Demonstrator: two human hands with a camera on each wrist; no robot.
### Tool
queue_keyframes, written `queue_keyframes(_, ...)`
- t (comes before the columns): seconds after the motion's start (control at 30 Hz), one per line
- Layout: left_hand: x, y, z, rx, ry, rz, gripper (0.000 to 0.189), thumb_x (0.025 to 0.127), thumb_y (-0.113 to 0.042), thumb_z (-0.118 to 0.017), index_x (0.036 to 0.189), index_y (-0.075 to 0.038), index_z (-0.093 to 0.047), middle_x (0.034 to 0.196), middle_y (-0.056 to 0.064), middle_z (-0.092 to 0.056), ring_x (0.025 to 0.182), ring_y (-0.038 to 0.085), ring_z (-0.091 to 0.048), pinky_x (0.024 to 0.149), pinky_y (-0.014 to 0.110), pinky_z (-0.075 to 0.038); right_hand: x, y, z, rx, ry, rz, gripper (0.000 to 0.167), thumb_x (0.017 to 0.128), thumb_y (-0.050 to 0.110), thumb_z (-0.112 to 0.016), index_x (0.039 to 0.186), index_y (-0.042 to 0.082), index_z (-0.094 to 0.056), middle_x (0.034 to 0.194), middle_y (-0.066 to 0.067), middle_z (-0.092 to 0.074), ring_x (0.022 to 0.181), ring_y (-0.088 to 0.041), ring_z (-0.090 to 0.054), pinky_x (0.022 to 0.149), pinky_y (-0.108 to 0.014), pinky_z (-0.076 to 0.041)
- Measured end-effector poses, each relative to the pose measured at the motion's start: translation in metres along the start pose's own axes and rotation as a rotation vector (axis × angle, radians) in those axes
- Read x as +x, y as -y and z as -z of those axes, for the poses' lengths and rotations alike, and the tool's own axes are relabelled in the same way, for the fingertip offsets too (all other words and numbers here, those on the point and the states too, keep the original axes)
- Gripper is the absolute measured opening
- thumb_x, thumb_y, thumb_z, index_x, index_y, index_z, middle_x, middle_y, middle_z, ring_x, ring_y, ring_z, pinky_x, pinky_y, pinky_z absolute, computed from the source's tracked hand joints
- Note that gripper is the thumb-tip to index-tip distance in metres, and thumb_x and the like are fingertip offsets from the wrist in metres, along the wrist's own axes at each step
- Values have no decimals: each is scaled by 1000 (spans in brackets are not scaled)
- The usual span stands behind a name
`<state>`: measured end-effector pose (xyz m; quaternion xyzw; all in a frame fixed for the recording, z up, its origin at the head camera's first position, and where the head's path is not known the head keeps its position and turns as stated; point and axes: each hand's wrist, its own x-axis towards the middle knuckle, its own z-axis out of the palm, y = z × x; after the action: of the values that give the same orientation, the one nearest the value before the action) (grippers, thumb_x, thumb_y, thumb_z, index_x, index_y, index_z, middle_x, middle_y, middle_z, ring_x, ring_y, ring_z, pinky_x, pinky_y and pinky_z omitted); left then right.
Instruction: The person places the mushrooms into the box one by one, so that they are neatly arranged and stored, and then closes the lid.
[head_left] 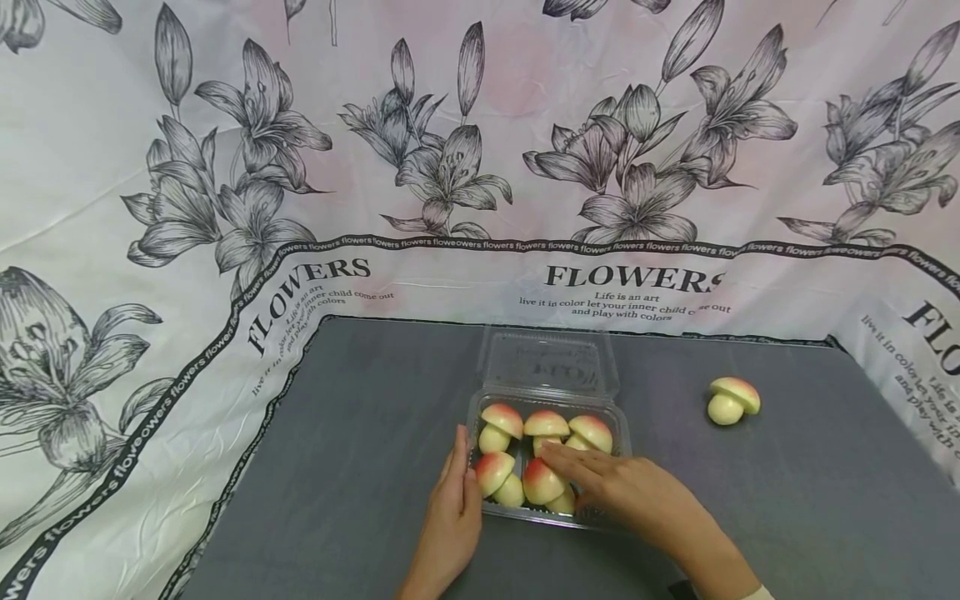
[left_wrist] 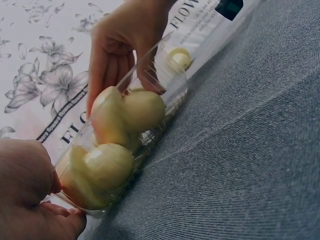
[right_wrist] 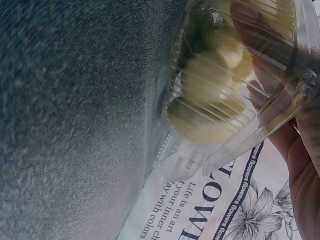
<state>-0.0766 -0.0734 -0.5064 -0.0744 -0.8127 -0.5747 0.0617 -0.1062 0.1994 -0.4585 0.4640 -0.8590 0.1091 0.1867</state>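
Observation:
A clear plastic box (head_left: 517,514) lies with its lid (head_left: 551,362) folded back, holding several red-and-yellow mushroom-shaped pieces, such as the back-left one (head_left: 501,421). My left hand (head_left: 452,512) grips its left side, fingers and thumb at the wall and rim. From the right, my right hand (head_left: 637,496) reaches in, fingers and thumb around the front middle mushroom-shaped piece (head_left: 542,482). In the left wrist view, that piece's pale stem (left_wrist: 144,111) faces the camera. The box's front right part is hidden under my right hand. Through the clear wall (right_wrist: 235,155), the right wrist view shows pale pieces.
One more mushroom-shaped piece (head_left: 733,400) lies on the grey tabletop (head_left: 360,433), right of the box. Behind stands a white cloth (head_left: 465,287) printed with black flowers and lettering, which also edges the table's left and right sides.

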Motion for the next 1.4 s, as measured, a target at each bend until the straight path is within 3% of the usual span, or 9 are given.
queue_keyframes(0.27,1,-1,1,3,11,-10,58,115,-9,-42,169,-5,-19,173,16,-25,156,31,-30,123,45,-28,-3,-3,1,-25,22,-25,103,66,22,-99,157,16,-52,141,8,-69,97,-7,-75,66,-28,-58)
queue_keyframes(0.7,0,-2,0,-2,9,-2,59,114,-6,-42,168,-5,-20,173,15,-25,156,30,-30,124,41,-27,-9,-5,19,-51,20,-59,92,72,18,-96,155,18,-56,145,4,-66,97,-9,-75,71,-30,-59)
queue_keyframes(0.83,0,0,-1,-10,17,7,59,114,-8,-42,169,-6,-19,174,14,-24,157,28,-28,124,33,-25,-15,-11,31,-59,-8,-152,55,108,39,-63,158,19,-52,145,3,-67,93,-13,-77,69,-34,-60)
queue_keyframes(0.93,-1,0,-1,-15,23,12,59,114,-8,-42,168,-4,-19,174,14,-23,157,27,-27,123,26,-23,-19,-19,40,-70,-47,-226,61,113,52,-25,159,20,-50,149,1,-64,84,-16,-77,60,-32,-58)
queue_keyframes(1.07,-1,-1,0,-8,18,-1,58,114,-8,-42,167,1,-21,174,16,-24,157,30,-29,123,33,-26,-24,-31,52,-66,-113,-313,54,112,45,-49,160,20,-49,149,-5,-64,63,-14,-69,48,-26,-45)
queue_keyframes(1.13,-1,-1,0,-7,17,-4,58,114,-8,-42,167,1,-21,174,16,-24,157,31,-29,123,38,-26,-26,-36,57,-66,-129,-375,64,105,32,-69,163,20,-45,150,-9,-63,71,-21,-73,49,-30,-46)
queue_keyframes(1.2,-1,-2,0,-16,19,1,58,114,-8,-42,167,0,-20,174,15,-23,157,30,-28,123,36,-26,-28,-40,61,-71,-124,-454,82,95,19,-82,165,20,-40,152,-14,-60,64,-23,-70,49,-36,-47)
queue_keyframes(1.27,-1,-2,0,-25,22,8,58,114,-8,-42,167,-1,-20,174,14,-23,157,29,-27,123,31,-24,-29,-44,65,-70,-112,-540,95,88,11,-86,167,20,-35,153,-19,-57,66,-29,-71,52,-46,-50)
queue_keyframes(1.4,-1,-3,0,-30,20,13,59,114,-6,-43,168,-2,-20,174,13,-23,157,28,-27,122,27,-23,-35,-51,70,-72,-120,-658,97,91,14,-85,169,18,-28,152,-28,-54,76,-48,-71,61,-66,-51)
